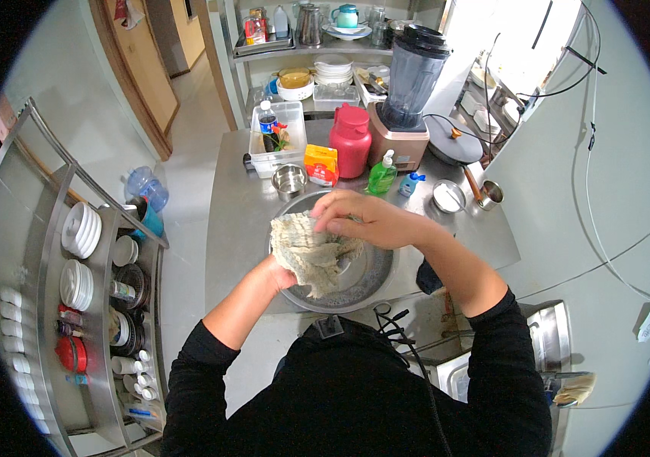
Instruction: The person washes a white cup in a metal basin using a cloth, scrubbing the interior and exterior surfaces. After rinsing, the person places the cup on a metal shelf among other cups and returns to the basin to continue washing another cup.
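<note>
A crumpled, pale, frayed cloth [311, 251] is draped over my left hand [284, 273], above a round metal basin [379, 280] on the steel table. Most of the left hand is hidden beneath the cloth, its wrist coming in from the lower left. My right hand [348, 214] is over the cloth's upper right part, fingers bent and a little apart, slightly blurred; whether the fingertips touch the cloth cannot be told. Liquid with foam lies in the basin. Beyond its far rim are a small steel bowl [289, 180] and a green pump bottle [382, 174].
Behind the basin are a yellow-orange packet [321, 164], a red jug [350, 140], a blender [410, 97] and a plastic bin [279, 134]. A small blue bottle [410, 184], a bowl of white stuff [449, 197] and a lidded pan [455, 140] stand right. Racks hold dishes.
</note>
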{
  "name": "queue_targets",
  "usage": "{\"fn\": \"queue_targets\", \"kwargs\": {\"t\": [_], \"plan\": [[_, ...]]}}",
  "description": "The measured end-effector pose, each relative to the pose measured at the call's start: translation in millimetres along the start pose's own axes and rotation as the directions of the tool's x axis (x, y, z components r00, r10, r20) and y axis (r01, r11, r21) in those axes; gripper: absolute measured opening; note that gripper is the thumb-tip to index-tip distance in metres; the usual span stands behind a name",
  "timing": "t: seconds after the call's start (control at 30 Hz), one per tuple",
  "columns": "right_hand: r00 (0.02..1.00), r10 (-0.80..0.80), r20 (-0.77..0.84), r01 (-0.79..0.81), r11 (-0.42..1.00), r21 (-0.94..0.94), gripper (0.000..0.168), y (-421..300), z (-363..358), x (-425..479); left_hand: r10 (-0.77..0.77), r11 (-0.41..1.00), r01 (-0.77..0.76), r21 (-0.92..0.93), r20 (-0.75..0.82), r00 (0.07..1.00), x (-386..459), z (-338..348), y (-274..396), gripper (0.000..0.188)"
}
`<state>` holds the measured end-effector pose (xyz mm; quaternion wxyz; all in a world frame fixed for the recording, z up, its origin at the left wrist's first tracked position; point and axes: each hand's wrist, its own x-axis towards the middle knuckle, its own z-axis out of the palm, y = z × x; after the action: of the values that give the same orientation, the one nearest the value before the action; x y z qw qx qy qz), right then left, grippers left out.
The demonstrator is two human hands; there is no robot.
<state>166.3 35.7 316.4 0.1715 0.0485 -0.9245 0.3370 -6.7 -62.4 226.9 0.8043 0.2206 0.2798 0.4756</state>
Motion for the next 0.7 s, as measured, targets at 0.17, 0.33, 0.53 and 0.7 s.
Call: {"fn": "queue_targets", "kwargs": {"t": [0.17, 0.33, 0.53, 0.7], "plan": [[0.997, 0.067, -0.033, -0.074, 0.900, -0.430, 0.019, -10.6, 21.3, 5.5, -0.063, 0.998, 0.067, 0.014, -0.171, 0.983, 1.6, -3.4, -9.8, 0.041], [0.985, -0.030, 0.168, 0.144, 0.678, -0.720, 0.015, -18.1, 29.2, 9.3, -0.119, 0.978, 0.157, 0.136, -0.254, 0.960, -0.7, -4.0, -17.9, 0.038], [0.996, -0.016, 0.084, 0.069, 0.717, -0.693, 0.024, -3.9, 40.7, 5.3, 0.006, 0.987, 0.040, 0.154, -0.287, 0.958, 0.1, 3.6, -28.7, 0.048], [0.961, 0.089, -0.260, -0.223, 0.804, -0.551, 0.036, 3.8, 53.6, 0.4, 0.139, 0.979, -0.069, 0.193, -0.378, 0.915, -6.0, 11.5, -20.4, 0.037]]}}
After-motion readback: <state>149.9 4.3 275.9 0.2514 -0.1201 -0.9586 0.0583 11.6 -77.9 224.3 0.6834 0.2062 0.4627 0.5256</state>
